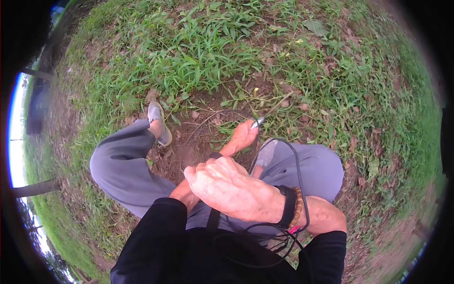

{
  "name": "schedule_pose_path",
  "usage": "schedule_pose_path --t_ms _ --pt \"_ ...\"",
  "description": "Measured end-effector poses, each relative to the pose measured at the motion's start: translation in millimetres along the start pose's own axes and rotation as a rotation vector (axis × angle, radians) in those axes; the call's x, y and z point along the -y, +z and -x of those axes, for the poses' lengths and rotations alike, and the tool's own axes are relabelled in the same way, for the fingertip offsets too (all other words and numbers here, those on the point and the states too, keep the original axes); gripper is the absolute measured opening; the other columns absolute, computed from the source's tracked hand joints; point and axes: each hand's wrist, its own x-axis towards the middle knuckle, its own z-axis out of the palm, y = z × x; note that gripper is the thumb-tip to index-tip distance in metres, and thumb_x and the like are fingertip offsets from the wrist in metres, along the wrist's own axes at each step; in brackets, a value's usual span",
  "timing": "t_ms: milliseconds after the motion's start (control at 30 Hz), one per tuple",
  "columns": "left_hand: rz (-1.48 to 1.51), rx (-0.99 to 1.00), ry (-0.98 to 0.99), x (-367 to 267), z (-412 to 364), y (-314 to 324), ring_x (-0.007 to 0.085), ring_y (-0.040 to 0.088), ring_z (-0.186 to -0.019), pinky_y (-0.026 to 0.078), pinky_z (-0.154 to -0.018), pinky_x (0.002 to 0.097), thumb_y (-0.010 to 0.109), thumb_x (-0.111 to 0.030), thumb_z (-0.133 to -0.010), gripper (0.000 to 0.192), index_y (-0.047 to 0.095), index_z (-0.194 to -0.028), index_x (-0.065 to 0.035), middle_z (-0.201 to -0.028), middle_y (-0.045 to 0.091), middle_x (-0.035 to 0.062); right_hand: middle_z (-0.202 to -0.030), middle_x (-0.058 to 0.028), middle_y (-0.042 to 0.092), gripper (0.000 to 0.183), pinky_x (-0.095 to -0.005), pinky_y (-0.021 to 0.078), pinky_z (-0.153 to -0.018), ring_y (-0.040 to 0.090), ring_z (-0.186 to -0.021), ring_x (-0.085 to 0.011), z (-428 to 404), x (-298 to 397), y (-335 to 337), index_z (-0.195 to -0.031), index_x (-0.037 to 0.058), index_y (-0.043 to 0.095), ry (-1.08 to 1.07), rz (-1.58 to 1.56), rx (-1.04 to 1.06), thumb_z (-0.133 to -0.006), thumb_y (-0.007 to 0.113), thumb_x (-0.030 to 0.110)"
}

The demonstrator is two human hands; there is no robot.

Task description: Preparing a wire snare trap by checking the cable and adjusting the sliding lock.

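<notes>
My left hand (244,136) reaches down between my feet, close to the weedy soil. It grips a silver metal piece (258,123), perhaps part of a hand tool; the rest is hidden by the hand. From its tip a thin brown stalk (280,103) runs up to the right, and whether the two are joined is unclear. My right hand (227,188) is nearer the camera, above the left forearm. Its fingers are curled with the back facing up, so the palm and anything inside are hidden. A dark strap and a beaded bracelet (297,207) circle the right wrist.
A black cable (298,167) loops over my right forearm and past the left hand. My shoes, the left one (159,124) and the right one (266,152), flank bare soil (177,156). Green weeds (205,60) grow ahead. Trunk-like posts (37,188) stand at far left.
</notes>
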Motion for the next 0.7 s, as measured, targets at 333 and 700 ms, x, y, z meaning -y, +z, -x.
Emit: schedule_pose_path --t_ms 333,700 --pt "0.842 -0.063 -0.611 62 29 -61 0.0041 0.028 -0.040 0.019 -0.036 0.0229 0.054 -0.031 -0.092 0.022 0.049 -0.082 -0.0115 -0.054 0.034 -0.0069 -0.081 -0.0137 0.050 0.034 -0.0422 0.0418 -0.070 0.050 -0.075 -0.0324 -2 -3 3 -0.108 -0.0050 0.050 0.051 -0.060 0.052 -0.076 0.058 0.003" --pt "0.705 -0.119 -0.522 20 49 -27 0.0072 0.033 -0.042 0.024 -0.038 0.0267 0.057 -0.029 -0.091 0.022 0.049 -0.077 -0.0137 -0.054 0.038 -0.0052 -0.078 -0.0148 0.051 0.031 -0.0411 0.0428 -0.067 0.053 -0.073 -0.0313 -2 -3 7 -0.103 -0.0059 0.051 0.046 -0.004 0.097 -0.077 0.058 0.007"
